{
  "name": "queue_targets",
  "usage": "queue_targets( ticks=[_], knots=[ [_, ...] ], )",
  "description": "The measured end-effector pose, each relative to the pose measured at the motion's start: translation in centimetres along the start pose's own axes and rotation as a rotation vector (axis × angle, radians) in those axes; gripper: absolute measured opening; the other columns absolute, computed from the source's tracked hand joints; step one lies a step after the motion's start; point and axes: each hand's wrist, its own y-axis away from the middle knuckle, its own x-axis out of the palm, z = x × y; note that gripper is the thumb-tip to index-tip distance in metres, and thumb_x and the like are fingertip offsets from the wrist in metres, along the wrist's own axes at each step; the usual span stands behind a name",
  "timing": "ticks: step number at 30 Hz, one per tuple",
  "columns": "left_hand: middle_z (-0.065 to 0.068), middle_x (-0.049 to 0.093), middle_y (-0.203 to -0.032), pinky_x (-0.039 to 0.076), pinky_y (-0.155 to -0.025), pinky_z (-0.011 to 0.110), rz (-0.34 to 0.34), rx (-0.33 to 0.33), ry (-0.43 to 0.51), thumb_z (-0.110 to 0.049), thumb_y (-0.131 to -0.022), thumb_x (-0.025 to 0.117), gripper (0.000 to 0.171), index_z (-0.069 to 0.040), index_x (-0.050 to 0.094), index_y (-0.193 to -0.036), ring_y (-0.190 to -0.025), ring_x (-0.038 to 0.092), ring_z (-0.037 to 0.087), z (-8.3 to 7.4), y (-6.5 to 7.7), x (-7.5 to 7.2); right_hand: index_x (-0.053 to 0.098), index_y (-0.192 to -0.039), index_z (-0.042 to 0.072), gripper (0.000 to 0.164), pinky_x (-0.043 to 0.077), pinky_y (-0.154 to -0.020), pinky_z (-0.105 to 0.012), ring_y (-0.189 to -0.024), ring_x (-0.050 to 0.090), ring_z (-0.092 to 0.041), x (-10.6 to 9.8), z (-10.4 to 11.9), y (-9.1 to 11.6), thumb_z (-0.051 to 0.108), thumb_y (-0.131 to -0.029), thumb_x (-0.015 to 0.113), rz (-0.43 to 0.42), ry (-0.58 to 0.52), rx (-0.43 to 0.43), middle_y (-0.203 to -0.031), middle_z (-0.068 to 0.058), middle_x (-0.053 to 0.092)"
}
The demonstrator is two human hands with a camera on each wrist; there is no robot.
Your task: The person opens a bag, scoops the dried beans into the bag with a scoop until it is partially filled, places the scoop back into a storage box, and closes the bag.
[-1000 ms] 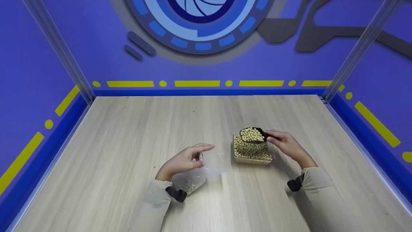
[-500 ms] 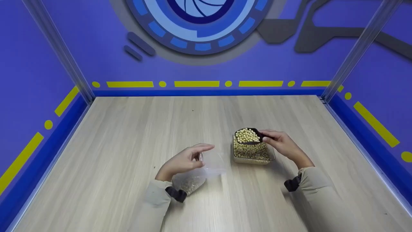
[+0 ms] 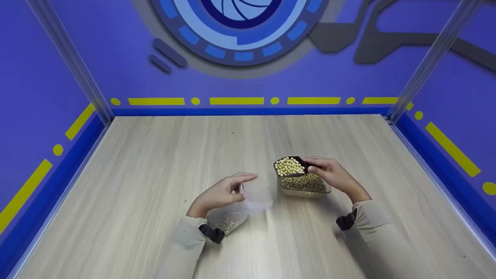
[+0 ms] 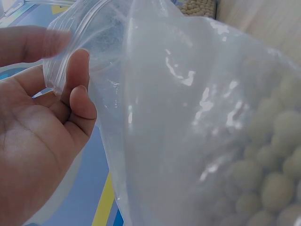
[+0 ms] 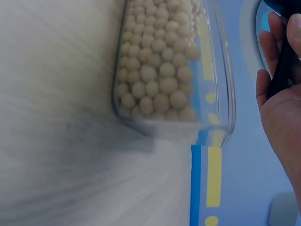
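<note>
My right hand (image 3: 334,175) grips the handle of a black scoop (image 3: 300,159) heaped with pale yellow soybeans (image 3: 288,166). The scoop hangs level over the back left part of a clear rectangular container (image 3: 304,192), which holds more soybeans. In the right wrist view the dark handle (image 5: 283,66) lies across the palm. My left hand (image 3: 221,192) pinches the rim of a clear zip bag (image 4: 160,94), whose mouth stands open toward the container. Soybeans (image 4: 268,188) fill the bag's bottom, which rests on the table beside the left wrist.
The wooden table (image 3: 162,155) carries the container and the bag. Blue panels (image 3: 248,87) close off the back and both sides. Black camera mounts (image 3: 346,221) sit on both wrists. A tiny dark speck (image 3: 233,132) lies toward the table's far edge.
My right hand has carried the full scoop left and slightly nearer, from above the container's middle to its left edge. The left hand and bag have stayed almost still.
</note>
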Motion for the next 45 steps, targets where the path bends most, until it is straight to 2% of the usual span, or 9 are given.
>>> queue_targets(
  ticks=[9, 17, 21, 26, 34, 45],
  knots=[
    [0.016, 0.046, -0.144, 0.035, -0.069, 0.019, -0.012, -0.009, -0.026, 0.005, -0.083, 0.057, 0.059, 0.000, 0.046, -0.141, -0.075, 0.039, 0.007, -0.2, 0.0, 0.1, 0.058, -0.122, -0.014, 0.035, 0.044, -0.093, -0.013, -0.110, 0.054, 0.007, 1.1, 0.5, -0.6, 0.005, -0.093, 0.057, 0.049, -0.008, -0.040, -0.124, -0.035, 0.056],
    [0.025, 0.044, -0.143, 0.036, -0.069, 0.020, 0.006, -0.025, 0.003, 0.012, -0.080, 0.052, 0.059, 0.010, 0.043, -0.138, -0.075, 0.040, 0.009, -2.5, 0.3, -0.1, 0.060, -0.123, -0.009, 0.035, 0.043, -0.095, -0.014, -0.111, 0.054, 0.006, 2.0, 0.9, -1.0, 0.009, -0.094, 0.058, 0.096, -0.008, -0.007, -0.127, -0.029, 0.057],
    [0.024, 0.044, -0.143, 0.037, -0.069, 0.020, -0.002, -0.009, -0.004, 0.011, -0.081, 0.052, 0.059, 0.008, 0.043, -0.139, -0.076, 0.041, 0.008, -1.4, 0.2, 0.0, 0.062, -0.121, -0.006, 0.033, 0.043, -0.095, -0.016, -0.112, 0.055, 0.003, 2.4, 1.1, -1.3, 0.009, -0.093, 0.059, 0.110, -0.007, -0.020, -0.125, -0.027, 0.059],
    [0.016, 0.046, -0.144, 0.038, -0.068, 0.019, -0.012, 0.001, 0.004, 0.008, -0.081, 0.054, 0.061, 0.001, 0.045, -0.141, -0.076, 0.041, 0.007, 0.1, -0.1, 0.0, 0.064, -0.121, -0.004, 0.032, 0.042, -0.098, -0.017, -0.116, 0.054, -0.002, 2.9, 1.1, -1.5, 0.010, -0.092, 0.060, 0.131, 0.026, -0.027, -0.126, -0.023, 0.061],
    [0.014, 0.046, -0.144, 0.042, -0.071, 0.019, -0.029, -0.002, 0.026, 0.003, -0.081, 0.056, 0.061, -0.003, 0.047, -0.141, -0.081, 0.045, 0.008, 0.3, -0.1, -0.3, 0.064, -0.120, -0.004, 0.034, 0.042, -0.100, -0.021, -0.119, 0.056, -0.034, 3.4, 1.2, -1.9, 0.011, -0.090, 0.063, 0.136, 0.156, -0.041, -0.124, -0.021, 0.063],
    [0.015, 0.045, -0.145, 0.043, -0.074, 0.019, -0.044, -0.008, 0.051, 0.004, -0.080, 0.056, 0.060, -0.002, 0.048, -0.140, -0.084, 0.046, 0.010, -0.1, 0.0, -0.3, 0.065, -0.122, 0.000, 0.034, 0.043, -0.103, -0.032, -0.119, 0.056, -0.031, 3.7, 1.6, -2.2, 0.014, -0.092, 0.061, 0.195, 0.166, -0.048, -0.123, -0.015, 0.065]
  ],
)
